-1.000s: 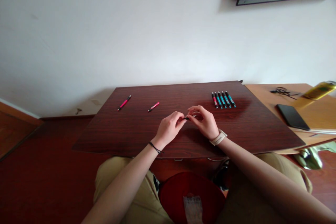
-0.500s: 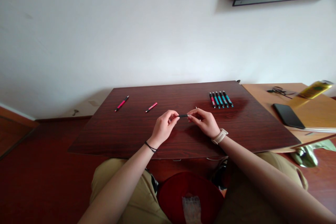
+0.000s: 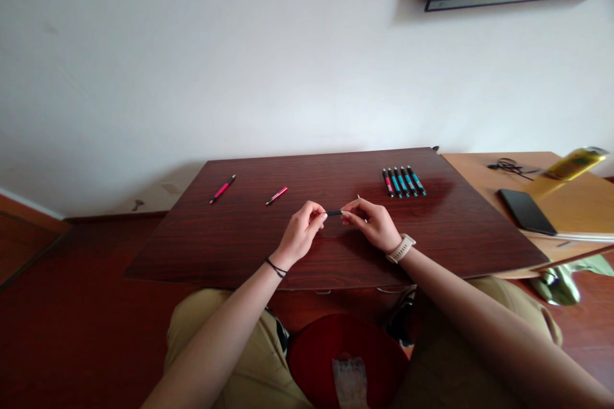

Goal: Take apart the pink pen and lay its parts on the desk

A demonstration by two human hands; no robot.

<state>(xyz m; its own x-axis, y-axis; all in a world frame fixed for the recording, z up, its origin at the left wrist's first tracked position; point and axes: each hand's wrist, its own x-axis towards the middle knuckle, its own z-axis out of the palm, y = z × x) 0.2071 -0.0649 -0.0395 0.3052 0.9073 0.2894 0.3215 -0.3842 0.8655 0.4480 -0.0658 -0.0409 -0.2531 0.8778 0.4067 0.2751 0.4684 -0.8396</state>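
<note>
Pen part (image 3: 334, 212) (small, dark) between hands, left hand (image 3: 300, 234) and right hand (image 3: 375, 225) pinching its ends

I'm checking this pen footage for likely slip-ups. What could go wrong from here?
The small dark pen part is pinched only by the fingertips of the left hand and right hand, above the table; it could slip and roll off the near edge. A thin piece sticks up by the right hand and might drop unnoticed. A wide reach could scatter the row of pens.
</note>
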